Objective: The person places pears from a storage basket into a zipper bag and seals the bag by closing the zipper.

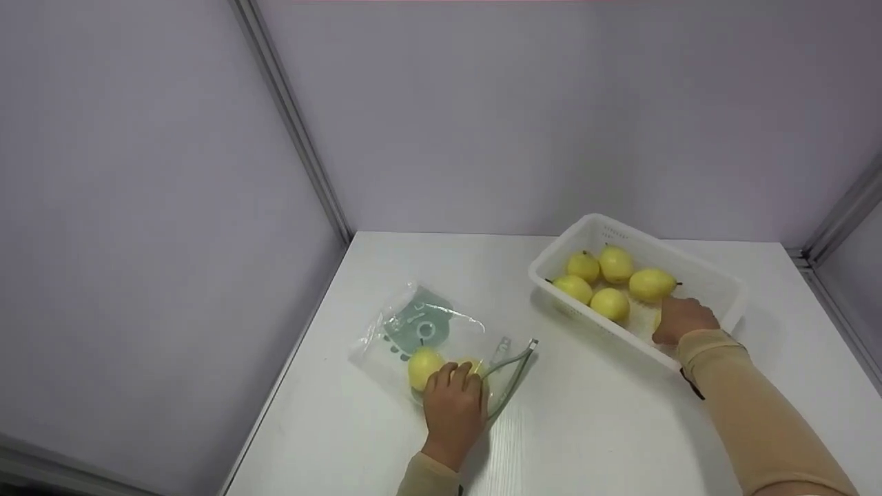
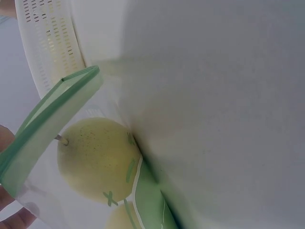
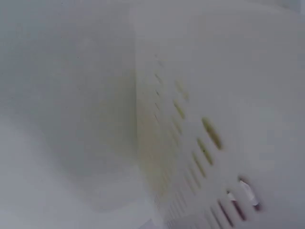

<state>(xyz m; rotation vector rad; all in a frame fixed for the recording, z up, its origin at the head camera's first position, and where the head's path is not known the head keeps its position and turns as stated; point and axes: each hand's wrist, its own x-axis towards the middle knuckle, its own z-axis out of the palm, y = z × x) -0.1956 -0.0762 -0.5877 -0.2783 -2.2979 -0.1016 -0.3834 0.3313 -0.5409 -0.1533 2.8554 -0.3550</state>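
Note:
A clear zip bag with a green print lies on the table, its green-edged mouth gaping toward the right. Inside it are a yellow pear and a second one partly covered by fingers. My left hand grips the bag near its mouth; the left wrist view has fingers behind the green edge and a pear within. At the basket's near right end, my right hand reaches in with fingers curled down around a pear, mostly hidden by the hand.
The white plastic basket stands at the back right, holding several more pears. Its slotted side wall fills much of the right wrist view. Behind the white table rises a pale wall, with another panel at left.

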